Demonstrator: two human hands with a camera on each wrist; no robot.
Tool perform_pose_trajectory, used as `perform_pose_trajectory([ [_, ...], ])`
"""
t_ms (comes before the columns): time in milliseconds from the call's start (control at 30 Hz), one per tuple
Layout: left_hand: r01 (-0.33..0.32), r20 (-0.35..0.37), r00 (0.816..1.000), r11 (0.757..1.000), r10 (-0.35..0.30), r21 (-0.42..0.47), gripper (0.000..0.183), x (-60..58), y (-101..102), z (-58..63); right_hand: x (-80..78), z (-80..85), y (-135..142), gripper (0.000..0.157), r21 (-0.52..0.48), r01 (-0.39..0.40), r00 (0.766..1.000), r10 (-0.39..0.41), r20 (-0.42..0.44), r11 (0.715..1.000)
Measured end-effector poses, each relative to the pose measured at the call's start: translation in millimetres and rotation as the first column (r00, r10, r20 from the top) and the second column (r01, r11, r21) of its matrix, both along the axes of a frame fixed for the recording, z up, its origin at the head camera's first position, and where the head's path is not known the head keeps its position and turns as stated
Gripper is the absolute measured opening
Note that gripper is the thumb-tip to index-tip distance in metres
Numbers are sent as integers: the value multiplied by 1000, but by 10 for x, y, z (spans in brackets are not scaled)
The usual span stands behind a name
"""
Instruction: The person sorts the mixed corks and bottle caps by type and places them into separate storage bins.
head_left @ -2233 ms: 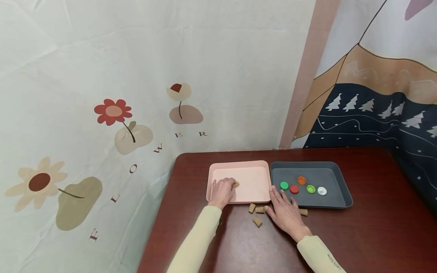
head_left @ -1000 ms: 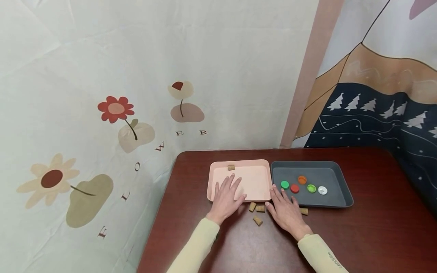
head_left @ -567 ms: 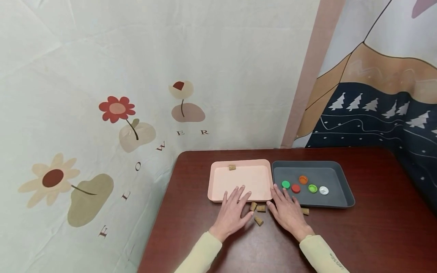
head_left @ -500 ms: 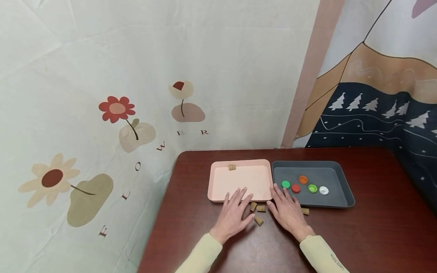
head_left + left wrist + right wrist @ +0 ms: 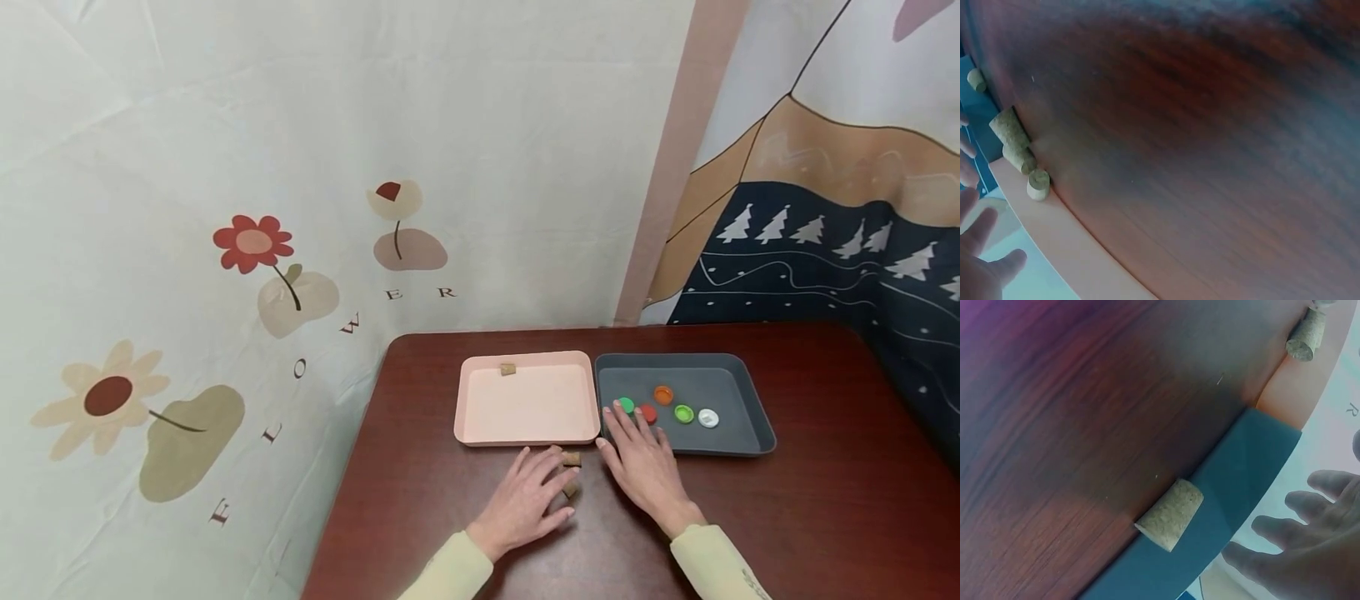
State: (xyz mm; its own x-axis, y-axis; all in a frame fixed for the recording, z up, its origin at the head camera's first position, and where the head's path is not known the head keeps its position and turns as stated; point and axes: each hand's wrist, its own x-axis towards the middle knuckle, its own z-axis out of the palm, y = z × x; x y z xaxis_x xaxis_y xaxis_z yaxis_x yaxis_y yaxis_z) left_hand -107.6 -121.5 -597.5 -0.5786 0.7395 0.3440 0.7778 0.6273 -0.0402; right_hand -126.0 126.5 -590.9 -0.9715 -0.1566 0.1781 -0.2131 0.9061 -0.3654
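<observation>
My left hand reaches over the loose corks in front of the pink tray, its fingers spread and slightly bent. By its fingertips lie a cork and a nearer cork, partly covered by the fingers. The left wrist view shows several corks, among them a large-looking cork and an end-on cork. My right hand lies over the front rim of the dark grey tray, fingers extended, holding nothing. A cork by that rim is hidden behind it in the head view.
One cork lies at the back of the pink tray. The grey tray holds a green cap, a red cap, an orange cap, a light green cap and a white cap. A printed cloth hangs behind the table.
My left hand let go of a cork at the back of the pink tray, then drew back toward the loose corks. My right hand shifted slightly right, fingertips now by the green and red caps.
</observation>
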Motion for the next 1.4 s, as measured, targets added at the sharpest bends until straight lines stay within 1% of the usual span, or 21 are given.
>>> perform_pose_trajectory([
  [100, 21, 0, 1000, 999, -21, -32, 53, 24, 23, -14, 18, 19, 26, 59, -12, 10, 1000, -10, 2, 1000],
  [200, 24, -10, 1000, 998, -25, -64, 52, 38, 51, -31, 32, 35, 50, 59, -25, 18, 1000, -18, 4, 1000],
  [467, -19, 4, 1000, 996, 20, -83, 44, 39, 120, -83, 49, 31, 82, 58, -40, 29, 1000, -29, -2, 999],
  [600, -28, -2, 1000, 994, 28, -103, 34, 41, 148, -104, 49, 23, 81, 58, -40, 28, 1000, -29, -6, 999],
  [767, -24, -24, 999, 992, 21, -120, 22, 47, 168, -122, 51, 16, 80, 57, -38, 31, 1000, -31, -3, 999],
  [967, -14, -47, 999, 989, 8, -147, 23, 49, 151, -144, 59, 13, 56, 57, -46, 22, 1000, -22, -1, 999],
  [1167, 1, -52, 999, 990, -9, -139, 24, 61, 112, -156, 59, -1, 15, 57, -41, 5, 1000, -5, 14, 999],
  [1333, -1, -51, 999, 990, -6, -138, 23, 71, 91, -163, 49, -25, -30, 57, -34, -10, 1000, 10, 21, 999],
  [1400, -1, -50, 999, 991, -6, -134, 21, 74, 85, -168, 42, -30, -48, 56, -34, -16, 1000, 16, 12, 999],
])
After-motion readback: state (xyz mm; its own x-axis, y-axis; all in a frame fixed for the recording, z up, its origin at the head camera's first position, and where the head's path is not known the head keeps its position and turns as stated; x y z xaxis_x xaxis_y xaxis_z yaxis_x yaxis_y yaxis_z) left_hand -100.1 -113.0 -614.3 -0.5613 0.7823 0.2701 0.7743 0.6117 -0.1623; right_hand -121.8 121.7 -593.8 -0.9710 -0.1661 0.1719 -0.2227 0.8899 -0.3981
